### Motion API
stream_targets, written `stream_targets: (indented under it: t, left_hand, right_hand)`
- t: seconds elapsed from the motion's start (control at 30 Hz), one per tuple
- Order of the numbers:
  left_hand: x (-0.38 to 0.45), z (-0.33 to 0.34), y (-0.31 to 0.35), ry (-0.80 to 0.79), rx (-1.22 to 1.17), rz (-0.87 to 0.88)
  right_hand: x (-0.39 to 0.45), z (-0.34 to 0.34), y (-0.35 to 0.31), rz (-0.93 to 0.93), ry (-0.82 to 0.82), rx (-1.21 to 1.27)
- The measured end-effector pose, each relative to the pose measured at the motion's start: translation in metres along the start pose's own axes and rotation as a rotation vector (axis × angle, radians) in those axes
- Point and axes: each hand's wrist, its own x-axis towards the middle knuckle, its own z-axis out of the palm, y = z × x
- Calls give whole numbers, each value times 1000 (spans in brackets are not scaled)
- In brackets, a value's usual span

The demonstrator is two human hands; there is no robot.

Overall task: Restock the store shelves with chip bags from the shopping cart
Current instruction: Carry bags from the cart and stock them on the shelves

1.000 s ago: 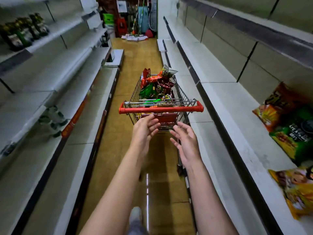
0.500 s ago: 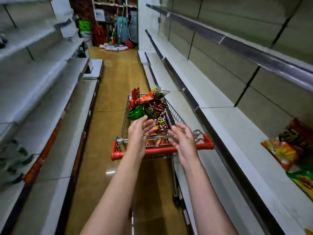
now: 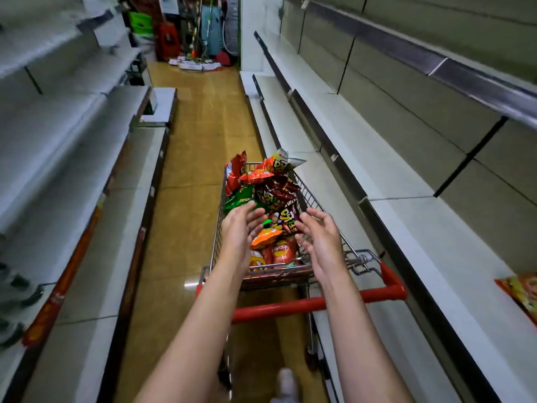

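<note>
A wire shopping cart [image 3: 319, 199] with a red handle [image 3: 343, 299] stands in the aisle against the right-hand shelving. It is heaped with chip bags [image 3: 270, 196] in red, orange, green and dark red. Both my arms reach over the handle into the basket. My left hand [image 3: 241, 231] hovers above the bags with fingers spread, holding nothing. My right hand [image 3: 318, 239] is beside it, fingers loosely bent, palm toward the bags, also holding nothing. A dark red bag [image 3: 287, 218] lies between the two hands. One chip bag [image 3: 520, 292] lies on the right shelf at the frame's edge.
Long white shelves [image 3: 386, 181] run along the right wall, more shelves [image 3: 72, 135] line the left. The tan floor [image 3: 197, 146] leads to boxes and brooms [image 3: 200, 45] at the far end. My shoe [image 3: 286, 383] shows below the cart.
Both hands went forward past the red handle and now hang over the bags. The view swung right and came closer to the cart; most bags on the right shelf left the frame.
</note>
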Motion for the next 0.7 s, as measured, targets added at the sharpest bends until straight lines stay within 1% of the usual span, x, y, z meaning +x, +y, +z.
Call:
stream_targets:
  t: [0.13,0.4,0.57,0.7]
  left_hand:
    - [38,19,-1,22,12,28]
    - [139,58,1,103,63,66]
    - [213,78,-14,166,150,54]
    - [270,91,-36,196,210,29]
  right_hand:
    - [49,4,1,15,-24,-19]
    - [174,29,-1,49,-143,-38]
    - [256,32,7,67,-190,-96]
    - [322,33,24,78,-177,-153]
